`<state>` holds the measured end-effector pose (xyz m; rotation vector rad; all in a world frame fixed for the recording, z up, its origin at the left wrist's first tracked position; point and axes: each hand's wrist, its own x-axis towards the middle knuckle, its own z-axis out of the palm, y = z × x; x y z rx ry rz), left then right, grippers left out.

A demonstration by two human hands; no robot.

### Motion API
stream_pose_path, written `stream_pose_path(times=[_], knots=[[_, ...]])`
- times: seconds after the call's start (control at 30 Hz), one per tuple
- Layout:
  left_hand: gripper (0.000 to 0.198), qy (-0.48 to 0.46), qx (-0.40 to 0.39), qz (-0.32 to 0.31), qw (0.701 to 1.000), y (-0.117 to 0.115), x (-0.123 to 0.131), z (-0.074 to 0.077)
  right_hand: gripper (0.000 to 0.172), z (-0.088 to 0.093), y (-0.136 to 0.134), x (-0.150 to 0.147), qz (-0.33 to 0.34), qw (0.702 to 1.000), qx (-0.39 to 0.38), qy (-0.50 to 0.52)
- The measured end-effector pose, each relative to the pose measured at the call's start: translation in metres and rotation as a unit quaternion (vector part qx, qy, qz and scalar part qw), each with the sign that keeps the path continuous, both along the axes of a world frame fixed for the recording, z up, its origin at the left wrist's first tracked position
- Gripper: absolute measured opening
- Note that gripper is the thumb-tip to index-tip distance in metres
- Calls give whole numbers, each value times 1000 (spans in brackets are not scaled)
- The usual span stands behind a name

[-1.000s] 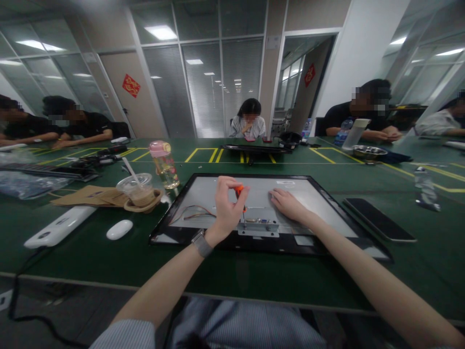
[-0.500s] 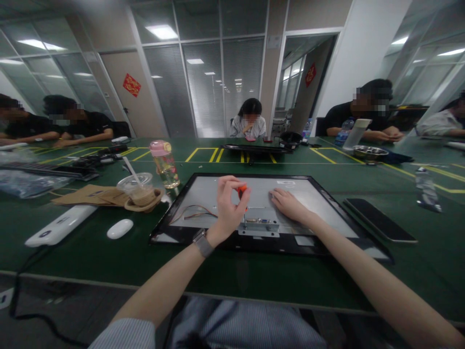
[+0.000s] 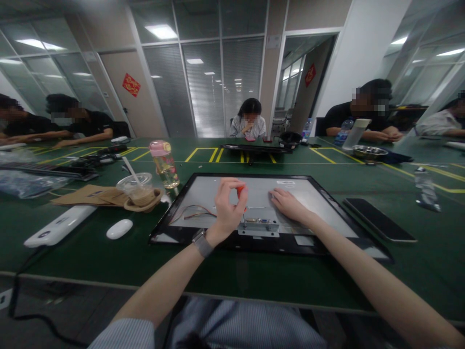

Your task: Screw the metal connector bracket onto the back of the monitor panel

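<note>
My left hand (image 3: 230, 203) is closed around the orange handle of a screwdriver (image 3: 241, 190), held upright. Its thin shaft points down at the left end of a metal bracket with ports (image 3: 258, 227); whether the tip touches a screw is too small to tell. Flat on the back of a display panel (image 3: 203, 186) rests my right hand (image 3: 288, 203), fingers stretched out and holding nothing. The panel is grey metal with a black frame and lies on the green table. Thin coloured wires (image 3: 198, 212) run across it left of the bracket.
Left of the panel are a white mouse (image 3: 119, 229), an iced drink cup (image 3: 136, 186), a pink-lidded bottle (image 3: 164, 165) and a white device with a cable (image 3: 60, 227). A black phone (image 3: 378, 219) lies on the right. Several people sit around the table (image 3: 203, 278).
My left hand has turned slightly about the screwdriver handle, so less orange shows between the fingers. My right hand and the panel have stayed in place.
</note>
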<state>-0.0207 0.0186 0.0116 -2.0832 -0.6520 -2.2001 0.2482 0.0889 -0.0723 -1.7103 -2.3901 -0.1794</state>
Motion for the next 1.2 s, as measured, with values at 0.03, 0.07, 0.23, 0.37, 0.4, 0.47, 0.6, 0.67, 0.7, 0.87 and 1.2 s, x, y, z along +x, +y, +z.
stream_pose_path(times=[0.03,0.07,0.23,0.37,0.4,0.47,0.6,0.67,0.7,0.87,1.2], knots=[[5,5,-1,0,1000,-1,0,0,48,0,0,0,1,1000,0,0],[6,12,-4,-1,1000,-2,0,0,48,0,1,0,1,1000,1,0],[16,28,-29,-12,999,-5,1,-2,49,-1,1,0,-1,1000,-2,-4],[16,31,-45,-33,998,-3,1,-3,48,-1,1,0,-2,1000,-3,-4],[14,25,-45,-33,998,-2,0,-3,48,-1,1,0,-2,1000,-2,-4],[12,7,-43,-26,999,0,0,-3,48,-1,1,0,-2,1000,-2,-2],[12,-13,-54,-18,998,3,0,-3,47,0,0,-1,0,1000,0,2],[11,-11,-64,-20,998,3,0,-4,48,0,-1,-1,1,1000,0,4],[13,-6,-70,-25,997,3,0,-4,48,0,-1,-1,2,1000,0,5],[19,18,-95,-54,994,4,-1,-6,48,0,-1,0,5,1000,3,10],[18,3,-61,-16,998,-1,0,0,48,0,0,0,3,1000,-1,6]])
